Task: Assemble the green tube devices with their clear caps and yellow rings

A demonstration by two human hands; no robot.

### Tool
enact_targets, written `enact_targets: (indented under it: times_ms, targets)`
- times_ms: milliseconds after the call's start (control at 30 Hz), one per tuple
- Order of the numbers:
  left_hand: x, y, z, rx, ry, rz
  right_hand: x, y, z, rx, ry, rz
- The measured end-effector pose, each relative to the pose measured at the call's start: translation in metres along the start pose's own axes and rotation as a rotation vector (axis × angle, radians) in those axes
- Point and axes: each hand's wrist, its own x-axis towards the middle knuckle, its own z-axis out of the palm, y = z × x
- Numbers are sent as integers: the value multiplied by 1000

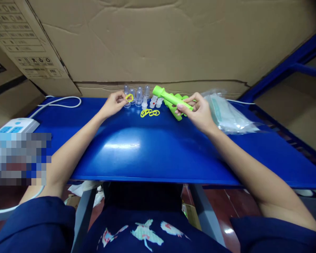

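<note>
Two grips loaded on my feed: right hand (197, 110) wrapped on the near end of a smooth green plastic tool (171, 98) at 1 o'clock, probably leaving its flared head free; left hand (114, 104) pinching one thin yellow ring (129, 98), 11 o'clock. Loose rings (149, 111) lie at 12, clear domed vials (139, 95) behind. Wrinkled clear bag (228, 112), 2 o'clock.

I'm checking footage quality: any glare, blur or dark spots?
Head view: glare whitens a streak of the blue tabletop; the clear bottles look soft; a pixelated patch masks part of the lower left; the upper-right corner darkens; the green tube in the right hand reads clearly.
</note>
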Motion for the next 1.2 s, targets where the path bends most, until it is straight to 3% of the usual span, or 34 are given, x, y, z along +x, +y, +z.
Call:
enact_targets:
  times_ms: [200,567,667,767,800,900,1000,1100,1200]
  targets:
    - [-4,9,20,-153,-36,-127,4,11,-2,8,-26,69]
    - [-10,8,19,-343,-71,-138,10,19,-10,65,-51,85]
    - [-8,4,24,-280,-12,-202,11,21,-9,51,-64,86]
    - [-4,15,22,-43,40,-207,10,21,-5,9,-60,97]
    - [-6,24,17,70,5,-179,9,21,-4,0,-60,94]
    - [-23,62,-5,453,-252,-93,6,15,-2,-24,-59,66]
    - [-56,93,-25,637,-338,-59,4,6,-3,-53,-47,41]
    - [-83,92,-30,733,-434,-94,4,0,-4,-79,-41,38]
    - [-90,75,-22,729,-563,-176,5,-1,-5,-90,-43,27]
